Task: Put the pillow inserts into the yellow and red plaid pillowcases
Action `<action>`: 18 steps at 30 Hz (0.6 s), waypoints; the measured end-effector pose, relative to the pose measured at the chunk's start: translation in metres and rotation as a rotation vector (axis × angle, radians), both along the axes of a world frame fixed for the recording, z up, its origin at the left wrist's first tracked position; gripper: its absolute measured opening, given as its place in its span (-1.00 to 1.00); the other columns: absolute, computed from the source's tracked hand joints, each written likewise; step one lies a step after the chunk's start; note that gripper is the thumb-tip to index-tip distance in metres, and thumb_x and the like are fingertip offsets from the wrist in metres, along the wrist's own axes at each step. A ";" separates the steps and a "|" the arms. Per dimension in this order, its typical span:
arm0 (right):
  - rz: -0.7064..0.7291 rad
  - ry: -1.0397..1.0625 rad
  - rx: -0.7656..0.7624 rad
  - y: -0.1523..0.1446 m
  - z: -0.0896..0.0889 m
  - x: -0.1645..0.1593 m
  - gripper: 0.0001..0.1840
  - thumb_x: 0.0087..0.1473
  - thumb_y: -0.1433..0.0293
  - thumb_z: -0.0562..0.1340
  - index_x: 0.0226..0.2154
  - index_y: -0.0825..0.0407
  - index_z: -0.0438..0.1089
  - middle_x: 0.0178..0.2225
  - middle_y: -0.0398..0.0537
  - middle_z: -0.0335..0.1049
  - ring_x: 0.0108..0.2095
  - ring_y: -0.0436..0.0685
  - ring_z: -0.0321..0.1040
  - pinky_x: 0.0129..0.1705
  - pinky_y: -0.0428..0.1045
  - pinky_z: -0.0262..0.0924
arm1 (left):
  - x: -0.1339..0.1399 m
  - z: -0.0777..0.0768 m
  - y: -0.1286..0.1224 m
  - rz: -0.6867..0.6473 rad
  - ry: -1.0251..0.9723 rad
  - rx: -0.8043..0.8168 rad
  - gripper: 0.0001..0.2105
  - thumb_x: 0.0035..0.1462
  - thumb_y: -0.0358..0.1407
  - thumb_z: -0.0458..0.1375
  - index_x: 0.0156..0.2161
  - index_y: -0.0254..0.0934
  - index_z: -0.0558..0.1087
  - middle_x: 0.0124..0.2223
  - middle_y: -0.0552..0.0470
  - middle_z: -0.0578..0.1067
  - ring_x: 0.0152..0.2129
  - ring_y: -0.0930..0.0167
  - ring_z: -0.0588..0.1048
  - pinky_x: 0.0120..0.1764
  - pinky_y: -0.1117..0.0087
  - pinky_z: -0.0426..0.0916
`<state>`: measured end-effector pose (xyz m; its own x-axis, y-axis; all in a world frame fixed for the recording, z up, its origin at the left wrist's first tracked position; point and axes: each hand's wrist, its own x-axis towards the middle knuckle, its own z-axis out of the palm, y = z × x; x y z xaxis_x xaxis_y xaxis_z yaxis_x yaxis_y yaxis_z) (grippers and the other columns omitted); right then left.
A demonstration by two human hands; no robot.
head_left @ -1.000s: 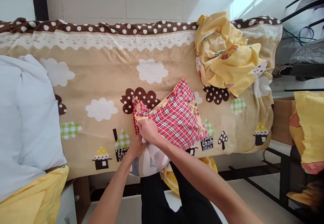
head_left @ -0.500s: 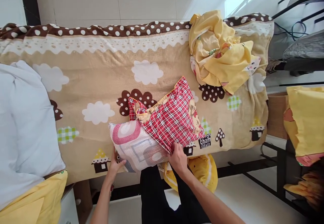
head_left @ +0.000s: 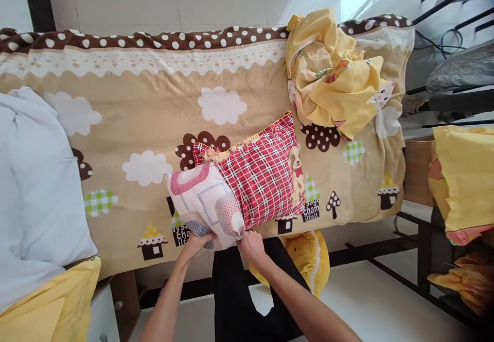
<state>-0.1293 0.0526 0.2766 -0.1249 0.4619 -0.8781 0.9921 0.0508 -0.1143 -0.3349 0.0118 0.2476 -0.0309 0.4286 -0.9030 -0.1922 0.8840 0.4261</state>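
Note:
A white pillow with pink and grey shapes lies near the front edge of the bed, its right part inside a red plaid pillowcase with a dog print. My left hand grips the pillow's near edge, thumb on top and the other fingers hidden beneath. At the pillowcase's near opening edge, by the pillow's corner, my right hand is closed on the cloth. The far side of the opening is bunched over the pillow.
A tan patterned blanket covers the bed. Crumpled yellow cloth lies at the right, and a white quilt at the left. Below the bed edge sits a yellow round cushion. Another yellow cloth is at far right.
The plaid pillowcase lies flatter and smoother around the pillow. My right hand has moved left along its opening edge, and my left hand has shifted right along the pillow's near side.

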 end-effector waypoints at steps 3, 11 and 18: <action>0.065 0.133 0.017 -0.002 0.020 -0.015 -0.75 0.10 0.49 0.15 -0.37 0.13 0.56 -0.29 0.24 0.56 -0.21 0.25 0.48 -0.19 0.04 0.21 | 0.003 0.014 0.015 -0.005 0.016 0.083 -0.56 -0.25 -0.13 0.37 -0.20 -0.28 0.57 -0.10 -0.15 0.62 -0.06 0.14 0.53 0.09 0.06 0.37; 0.012 0.186 -0.007 -0.021 0.035 -0.029 -0.75 0.08 0.51 0.14 -0.30 0.15 0.55 -0.30 0.25 0.56 -0.22 0.27 0.49 -0.24 0.03 0.24 | 0.049 0.021 0.063 -0.071 0.134 0.270 -0.65 -0.15 -0.27 0.19 -0.18 -0.30 0.50 -0.10 -0.12 0.60 -0.09 0.23 0.52 0.09 0.15 0.35; -0.481 0.314 -0.101 0.041 0.041 0.050 -0.43 0.26 0.06 -0.02 -0.48 0.09 0.45 -0.48 0.00 0.51 -0.43 0.11 0.45 -0.39 -0.07 0.20 | 0.029 0.016 0.064 -0.179 0.367 0.292 -0.59 -0.16 -0.31 0.14 -0.10 -0.32 0.41 -0.13 -0.13 0.55 -0.12 0.19 0.50 0.01 0.16 0.37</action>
